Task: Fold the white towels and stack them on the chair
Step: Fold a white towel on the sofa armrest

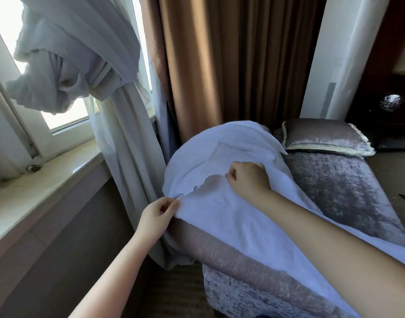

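Observation:
A white towel [222, 216] lies spread over the rounded end and seat of a grey velvet chair [334, 193]. My left hand [156, 218] pinches the towel's near left corner at the chair's edge. Further in, my right hand [248, 177] pinches the towel's edge, and the cloth between the two hands is slightly lifted. Under that raised edge lies more white towel [220, 145], draped over the chair's curved end; I cannot tell whether it is a second towel or a fold of the same one.
A grey cushion [323, 137] sits at the far end of the chair. Brown curtains [220, 60] hang behind it, and a knotted pale curtain [82, 60] hangs by the window at left. A stone windowsill [43, 180] runs along the left. Dark furniture [385, 115] stands at right.

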Motion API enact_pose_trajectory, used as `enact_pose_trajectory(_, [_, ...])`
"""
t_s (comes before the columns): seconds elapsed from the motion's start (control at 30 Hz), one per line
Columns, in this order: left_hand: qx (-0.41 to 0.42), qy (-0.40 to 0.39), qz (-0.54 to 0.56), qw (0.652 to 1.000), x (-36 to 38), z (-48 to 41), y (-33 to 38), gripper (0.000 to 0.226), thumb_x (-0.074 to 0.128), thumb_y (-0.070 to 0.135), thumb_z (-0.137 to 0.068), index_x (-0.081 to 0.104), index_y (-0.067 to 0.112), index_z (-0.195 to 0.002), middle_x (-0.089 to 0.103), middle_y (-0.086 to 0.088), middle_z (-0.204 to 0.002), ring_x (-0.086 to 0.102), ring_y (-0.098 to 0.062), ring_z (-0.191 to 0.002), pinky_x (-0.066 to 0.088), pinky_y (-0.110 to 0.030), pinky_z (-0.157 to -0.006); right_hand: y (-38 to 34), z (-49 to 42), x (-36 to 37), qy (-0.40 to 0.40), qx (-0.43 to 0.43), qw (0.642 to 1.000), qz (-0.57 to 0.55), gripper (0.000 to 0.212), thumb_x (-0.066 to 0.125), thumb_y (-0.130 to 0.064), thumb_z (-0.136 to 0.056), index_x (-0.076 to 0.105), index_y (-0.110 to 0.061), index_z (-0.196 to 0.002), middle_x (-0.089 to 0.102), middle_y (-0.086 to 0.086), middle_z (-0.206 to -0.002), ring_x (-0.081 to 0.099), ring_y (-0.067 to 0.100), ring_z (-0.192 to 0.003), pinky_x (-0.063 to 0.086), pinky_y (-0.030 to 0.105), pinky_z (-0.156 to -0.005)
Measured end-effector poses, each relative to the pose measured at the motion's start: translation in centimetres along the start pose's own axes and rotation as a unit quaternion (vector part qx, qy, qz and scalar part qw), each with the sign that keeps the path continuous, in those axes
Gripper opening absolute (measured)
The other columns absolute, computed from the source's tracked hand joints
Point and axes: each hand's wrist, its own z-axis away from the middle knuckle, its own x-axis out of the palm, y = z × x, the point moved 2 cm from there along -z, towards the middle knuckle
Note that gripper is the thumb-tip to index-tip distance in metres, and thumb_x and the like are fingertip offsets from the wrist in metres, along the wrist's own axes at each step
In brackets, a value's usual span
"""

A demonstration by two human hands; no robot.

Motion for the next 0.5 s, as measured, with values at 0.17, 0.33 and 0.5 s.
enact_pose_trajectory(0.17, [-0.023,-0.021,0.004,1.0,-0.1,-0.3,-0.3,0.025,0.057,0.03,-0.096,0.066,0.015,-0.078,0.054,0.004,-0.067,0.047,-0.008,-0.063,0.036,-0.019,-0.06,-1.3,1.0,0.3,0.017,-0.159,0.984,-0.074,0.022,0.054,-0.009,-0.086,0.062,-0.016,-0.105,0.063,-0.003,-0.105,0.056,0.019,-0.097,0.034,0.033,-0.085])
enact_pose_trajectory(0.33, [-0.041,-0.022,0.043,0.998,-0.2,-1.1,0.1,0.024,0.06,0.027,-0.094,0.064,0.008,-0.079,0.06,0.001,-0.062,0.056,-0.011,-0.061,0.046,-0.031,-0.067,-3.2,0.8,1.4,0.044,-0.183,0.979,-0.074,0.013,0.064,-0.029,-0.087,0.062,-0.017,-0.085,0.059,-0.009,-0.08,0.054,0.021,-0.084,0.038,0.036,-0.081])
enact_pose_trajectory(0.5, [-0.018,-0.026,0.053,0.998,-1.3,-1.4,1.2,0.017,0.068,0.02,-0.09,0.066,0.007,-0.079,0.065,-0.002,-0.071,0.057,-0.01,-0.064,0.046,-0.027,-0.066,-3.9,-2.2,0.8,0.033,-0.063,0.993,-0.095,0.017,0.06,-0.032,-0.094,0.066,-0.018,-0.1,0.067,-0.007,-0.086,0.05,0.018,-0.099,0.036,0.034,-0.091])
